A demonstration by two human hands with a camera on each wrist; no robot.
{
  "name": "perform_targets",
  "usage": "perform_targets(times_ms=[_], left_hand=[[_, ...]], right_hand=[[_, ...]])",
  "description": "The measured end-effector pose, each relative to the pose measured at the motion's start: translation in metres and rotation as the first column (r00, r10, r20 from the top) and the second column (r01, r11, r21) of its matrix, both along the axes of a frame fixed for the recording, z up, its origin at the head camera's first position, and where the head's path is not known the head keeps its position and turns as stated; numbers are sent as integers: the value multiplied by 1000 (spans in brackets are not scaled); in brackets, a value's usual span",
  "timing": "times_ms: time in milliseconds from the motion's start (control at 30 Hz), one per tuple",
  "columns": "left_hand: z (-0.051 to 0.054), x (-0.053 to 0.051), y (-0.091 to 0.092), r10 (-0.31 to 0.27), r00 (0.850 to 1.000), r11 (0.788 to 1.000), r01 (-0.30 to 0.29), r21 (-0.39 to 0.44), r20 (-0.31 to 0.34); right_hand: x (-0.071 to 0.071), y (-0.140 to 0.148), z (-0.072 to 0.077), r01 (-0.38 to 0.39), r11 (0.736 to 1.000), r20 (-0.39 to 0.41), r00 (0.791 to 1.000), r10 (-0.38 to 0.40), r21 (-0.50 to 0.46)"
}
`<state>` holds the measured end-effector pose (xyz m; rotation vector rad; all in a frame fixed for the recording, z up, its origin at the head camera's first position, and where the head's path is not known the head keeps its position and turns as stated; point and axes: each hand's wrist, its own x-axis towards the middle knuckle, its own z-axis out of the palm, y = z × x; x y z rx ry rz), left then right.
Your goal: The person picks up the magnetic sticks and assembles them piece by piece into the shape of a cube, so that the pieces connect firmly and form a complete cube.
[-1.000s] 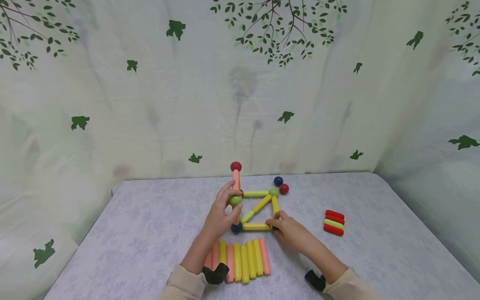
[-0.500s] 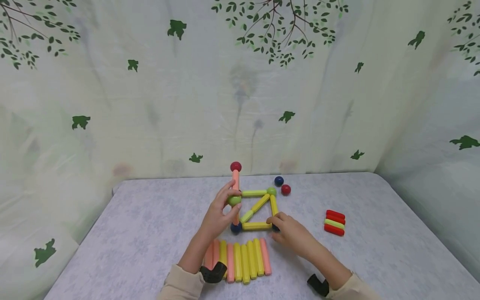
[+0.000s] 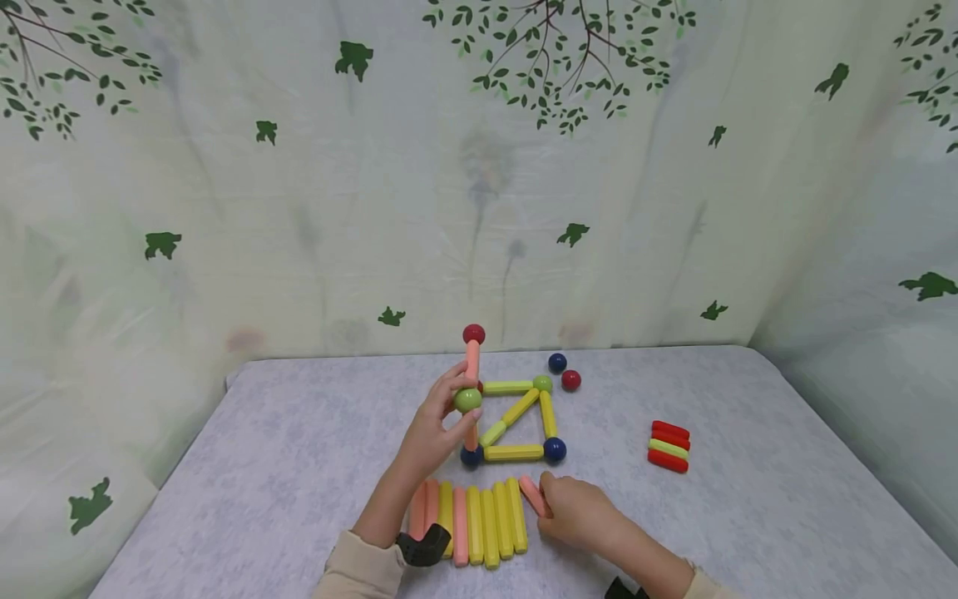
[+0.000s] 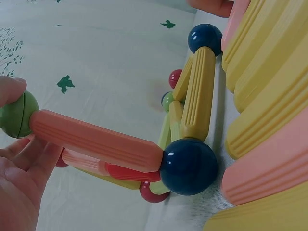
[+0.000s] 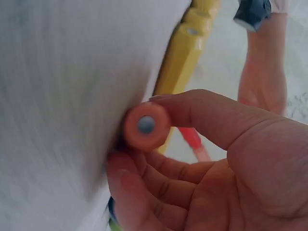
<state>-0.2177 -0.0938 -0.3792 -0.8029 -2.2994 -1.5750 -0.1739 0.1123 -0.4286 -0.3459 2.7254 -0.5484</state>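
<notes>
My left hand [image 3: 437,424] pinches a green ball [image 3: 467,400] between thumb and fingers. Below that ball, a pink magnetic stick [image 4: 96,139] slopes down to a blue ball [image 4: 188,166]; another pink stick [image 3: 472,359] rises behind, topped by a red ball [image 3: 474,334]. These join a flat frame of yellow and light-green sticks [image 3: 513,452], with a blue ball [image 3: 555,450] at its near right corner and a green ball [image 3: 542,383] at the far one. My right hand [image 3: 580,509] pinches a loose pink stick [image 3: 532,494], its round metal-centred end facing the right wrist camera.
A row of yellow and pink sticks [image 3: 481,524] lies at the near side, just left of my right hand. Loose blue [image 3: 557,362] and red [image 3: 571,380] balls sit behind the frame. Several short red and light-green sticks [image 3: 669,447] lie to the right.
My right hand has left the frame's near right corner, moved toward the row, and taken hold of its rightmost pink stick, now tilted. My left hand stays on the green ball.
</notes>
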Motion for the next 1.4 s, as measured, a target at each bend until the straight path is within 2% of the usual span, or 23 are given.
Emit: perform_targets(times_ms=[100, 200, 267, 367, 433, 500, 633, 767, 933, 1000, 1067, 1167, 1233, 1300, 1400], left_hand=[[-1, 0, 0, -12, 1000, 1000, 12, 14, 1], [-1, -1, 0, -21, 1000, 1000, 22, 17, -18], [-2, -1, 0, -34, 999, 999, 35, 22, -37], [-3, -3, 0, -50, 996, 999, 51, 15, -67], [-7, -6, 0, -60, 994, 998, 61, 8, -87], [-13, -11, 0, -64, 992, 998, 63, -12, -110], [-25, -20, 0, -59, 988, 997, 51, -63, -145], [-25, -22, 4, -32, 985, 993, 13, -113, -168], [-24, -24, 11, 14, 979, 981, -52, -185, -202], [-24, -24, 14, 34, 976, 978, -76, -195, -214], [-24, -25, 15, 53, 973, 978, -96, -188, -224], [-26, -25, 16, 86, 970, 978, -126, -169, -226], [-27, -24, 16, 103, 969, 978, -140, -156, -225], [-28, -23, 15, 117, 969, 978, -150, -144, -218], [-29, -23, 15, 121, 970, 979, -152, -134, -212]], right_hand=[[-5, 7, 8, 11, 999, -17, 1000, -12, -51], [-16, 17, 21, -12, 978, -97, 995, -8, -206], [-23, 23, 32, -57, 951, -191, 982, -2, -304], [-32, 26, 46, -130, 915, -335, 942, -6, -382], [-37, 25, 53, -168, 906, -406, 914, -4, -387], [-41, 23, 58, -196, 901, -445, 895, 4, -386], [-46, 18, 62, -219, 893, -464, 886, 13, -393], [-49, 15, 62, -235, 882, -484, 875, 9, -408], [-54, 16, 59, -291, 851, -524, 851, 22, -437], [-58, 20, 56, -306, 827, -517, 855, 22, -471], [-65, 27, 52, -289, 802, -499, 867, -14, -523], [-81, 44, 42, -213, 760, -457, 881, -122, -614], [-94, 57, 32, -141, 749, -425, 883, -201, -648], [-108, 68, 21, -76, 763, -398, 884, -246, -642], [-127, 80, 3, 0, 820, -347, 906, -243, -573]])
